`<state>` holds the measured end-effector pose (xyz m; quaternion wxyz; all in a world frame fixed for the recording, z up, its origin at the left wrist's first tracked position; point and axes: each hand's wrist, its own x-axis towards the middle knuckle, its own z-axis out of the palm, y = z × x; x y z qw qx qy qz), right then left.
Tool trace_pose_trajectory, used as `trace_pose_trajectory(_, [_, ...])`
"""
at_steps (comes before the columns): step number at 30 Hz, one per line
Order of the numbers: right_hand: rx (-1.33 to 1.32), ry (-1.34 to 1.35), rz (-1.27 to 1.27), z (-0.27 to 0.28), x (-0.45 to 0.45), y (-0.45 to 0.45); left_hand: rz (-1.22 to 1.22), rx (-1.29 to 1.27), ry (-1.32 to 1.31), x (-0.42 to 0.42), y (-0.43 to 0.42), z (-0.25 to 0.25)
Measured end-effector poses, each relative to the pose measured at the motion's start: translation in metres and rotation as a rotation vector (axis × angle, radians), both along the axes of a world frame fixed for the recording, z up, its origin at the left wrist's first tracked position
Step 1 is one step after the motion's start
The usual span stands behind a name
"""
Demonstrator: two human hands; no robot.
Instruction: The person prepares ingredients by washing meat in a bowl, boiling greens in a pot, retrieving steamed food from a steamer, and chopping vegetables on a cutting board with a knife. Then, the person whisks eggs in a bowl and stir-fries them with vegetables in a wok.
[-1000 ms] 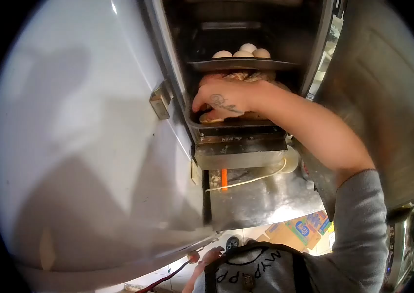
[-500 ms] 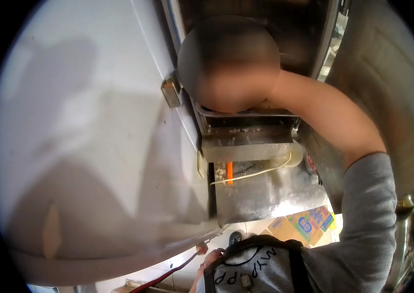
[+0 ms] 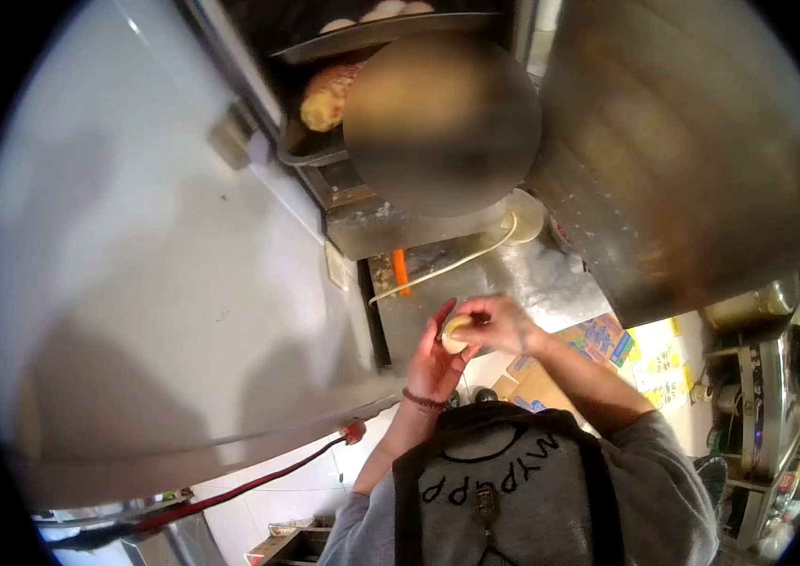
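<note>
My left hand (image 3: 433,366), with a dark bead bracelet at the wrist, cups a small pale yellow, rounded piece (image 3: 457,335) in front of my chest. The fingers of my right hand (image 3: 502,325) pinch the same piece from the other side. What the piece is I cannot make out. Beyond my hands, a dark tray (image 3: 301,151) sits in the open metal cabinet, and a browned, yellow-ended piece (image 3: 326,99) lies in it. A round blur hides the rest of that tray. Pale eggs (image 3: 383,11) show on the upper tray (image 3: 371,36).
A white panel (image 3: 136,245) fills the left side; an open metal door (image 3: 692,170) hangs at the right. Below the cabinet are a metal surface (image 3: 551,283), an orange strip (image 3: 401,272) and a pale cord (image 3: 461,267). Flattened cardboard (image 3: 536,382) lies on the floor.
My right hand has come out of the cabinet and down to my left hand, which has risen into view before my chest. Both now hold the pale piece. The view has shifted, too.
</note>
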<state>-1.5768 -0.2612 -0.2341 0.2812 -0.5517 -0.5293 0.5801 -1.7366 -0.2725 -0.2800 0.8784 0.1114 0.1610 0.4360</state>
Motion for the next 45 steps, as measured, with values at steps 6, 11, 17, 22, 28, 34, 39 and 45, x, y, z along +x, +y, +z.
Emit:
trace_pose_trajectory(6, [0.853, -0.384, -0.269, 0.018, 0.046, -0.058, -0.089, -0.143, 0.323, 0.048, 0.030, -0.160])
trace_pose_trajectory(11, [1.238, -0.552, -0.414, 0.056, 0.111, -0.140, -0.269, 0.272, 0.894, 0.106, 0.056, -0.214])
trace_pose_trajectory(17, [1.271, -0.875, -0.710, 0.078, 0.165, -0.211, -0.492, 0.991, 1.484, 0.120, 0.099, -0.257])
trace_pose_trajectory(22, [1.442, -0.684, -0.974, 0.130, 0.231, -0.240, -0.212, 1.310, 1.788, 0.100, 0.081, -0.166])
trace_pose_trajectory(28, [1.694, -0.395, -1.050, 0.218, 0.284, -0.181, 1.397, 1.761, 1.426, 0.056, 0.078, 0.109])
trace_pose_trajectory(34, [1.316, 0.423, -0.887, 0.266, 0.246, -0.110, 1.370, 1.640, 2.064, 0.049, 0.170, 0.178])
trace_pose_trajectory(39, [1.383, 0.431, -0.582, 0.254, 0.209, -0.129, 1.083, 1.695, 1.516, 0.042, 0.200, 0.193])
trace_pose_trajectory(45, [2.022, -0.514, -0.116, 0.281, 0.051, -0.080, 1.580, 1.392, 0.426, -0.027, -0.007, 0.206])
